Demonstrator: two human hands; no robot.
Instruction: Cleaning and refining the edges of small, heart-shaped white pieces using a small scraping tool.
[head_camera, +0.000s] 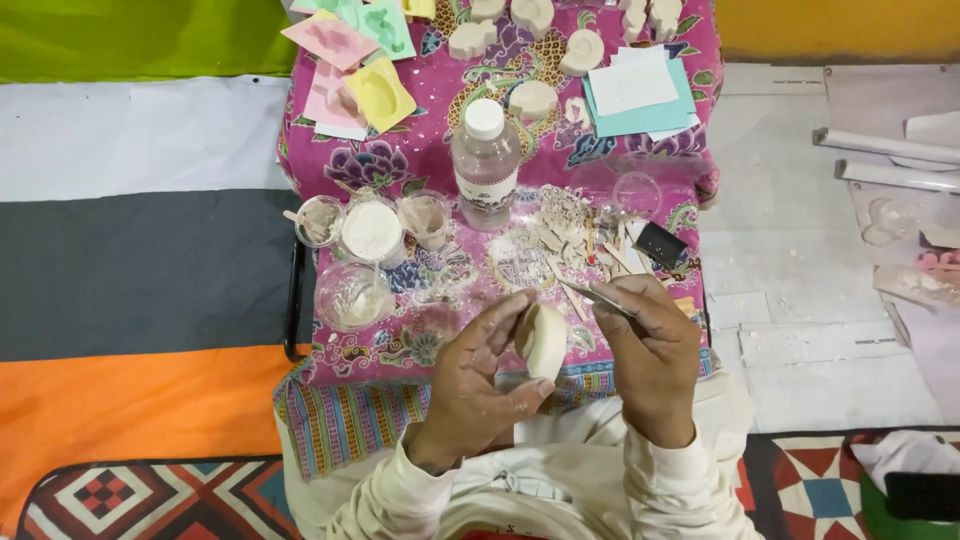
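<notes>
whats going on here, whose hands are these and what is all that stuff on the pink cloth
This is one picture from a camera worn on a person's head, looking down at their own two bare hands. The left hand holds a pale cast piece, round-edged, on its side. The right hand grips a thin metal tool pointing toward it. In front lies a flowered pink cloth with a clear capped bottle, small plastic cups of powder, pale broken scraps, coloured moulds and more pale casts.

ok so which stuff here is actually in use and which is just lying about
In use:
left hand
white cast piece
right hand
thin metal tool

Lying about:
clear bottle
powder cups
coloured moulds
paper sheets
cast shapes
</notes>
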